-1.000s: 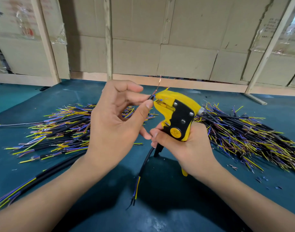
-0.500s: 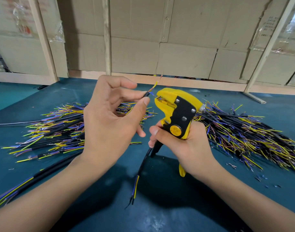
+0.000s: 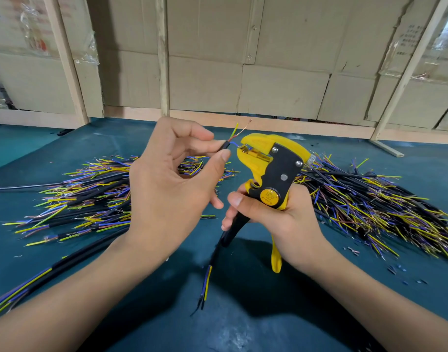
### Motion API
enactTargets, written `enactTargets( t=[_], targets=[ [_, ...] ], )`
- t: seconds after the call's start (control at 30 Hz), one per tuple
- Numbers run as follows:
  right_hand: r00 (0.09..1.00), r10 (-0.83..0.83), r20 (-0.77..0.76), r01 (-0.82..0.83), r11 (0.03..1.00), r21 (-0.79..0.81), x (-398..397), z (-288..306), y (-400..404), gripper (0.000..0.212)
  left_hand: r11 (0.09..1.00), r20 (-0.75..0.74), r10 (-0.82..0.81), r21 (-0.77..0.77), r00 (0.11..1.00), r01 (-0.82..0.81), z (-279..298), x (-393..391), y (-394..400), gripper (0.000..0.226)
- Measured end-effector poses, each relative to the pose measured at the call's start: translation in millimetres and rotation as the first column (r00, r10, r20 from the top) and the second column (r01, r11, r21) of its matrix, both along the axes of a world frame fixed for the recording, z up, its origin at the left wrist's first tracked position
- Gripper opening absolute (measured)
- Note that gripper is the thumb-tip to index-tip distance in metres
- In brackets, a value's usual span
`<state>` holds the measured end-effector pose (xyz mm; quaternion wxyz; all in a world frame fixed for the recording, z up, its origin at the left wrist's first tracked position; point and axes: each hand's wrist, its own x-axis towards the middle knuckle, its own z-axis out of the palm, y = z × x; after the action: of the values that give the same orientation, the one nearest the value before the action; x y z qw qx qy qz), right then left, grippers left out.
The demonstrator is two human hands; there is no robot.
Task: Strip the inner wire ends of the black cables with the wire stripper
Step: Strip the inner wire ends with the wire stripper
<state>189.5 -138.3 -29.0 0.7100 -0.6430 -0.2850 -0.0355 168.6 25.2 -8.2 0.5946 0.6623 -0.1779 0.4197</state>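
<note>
The left hand (image 3: 172, 189) pinches the black cable (image 3: 225, 146) near its end, thumb and forefinger clamped so the blue inner wire (image 3: 234, 144) reaches the mouth of the wire stripper (image 3: 271, 171) — the yellow and bared wires splay clear. The right hand (image 3: 281, 214) wraps the handles, fingers curled ready to squeeze, above the bench (image 3: 243, 326).

Small embossed marks on the round yellow badge (image 3: 269, 195) of the wire stripper (image 3: 273, 168), too fine to read. Faint printed lines on a cardboard box (image 3: 409, 38) at upper right, illegible.
</note>
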Motion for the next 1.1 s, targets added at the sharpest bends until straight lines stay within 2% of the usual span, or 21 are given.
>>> enactTargets(
  t=[0.27, 0.47, 0.9, 1.1],
  targets=[
    [0.994, 0.055, -0.098, -0.051, 0.998, 0.039, 0.7, 0.5, 0.2, 0.011, 0.998, -0.009, -0.043, -0.047, 0.999, 0.043, 0.9, -1.1, -1.5, 0.027],
    [0.989, 0.115, -0.094, -0.113, 0.993, 0.032, 0.4, 1.7, -1.5, 0.016, 0.999, -0.029, -0.045, -0.033, 0.999, 0.044, 0.6, -1.8, -4.6, 0.027],
    [0.99, 0.127, -0.065, -0.127, 0.992, 0.005, 0.7, 3.2, -2.2, 0.018, 0.998, -0.038, -0.066, 0.013, 0.997, 0.066, 1.6, -2.4, -3.9, 0.031],
    [0.987, 0.118, -0.111, -0.118, 0.993, 0.001, 1.2, 4.6, -1.6, 0.014, 0.998, -0.025, -0.048, 0.04, 0.999, 0.049, 3.1, -3.6, -3.4, 0.032]
  ],
)
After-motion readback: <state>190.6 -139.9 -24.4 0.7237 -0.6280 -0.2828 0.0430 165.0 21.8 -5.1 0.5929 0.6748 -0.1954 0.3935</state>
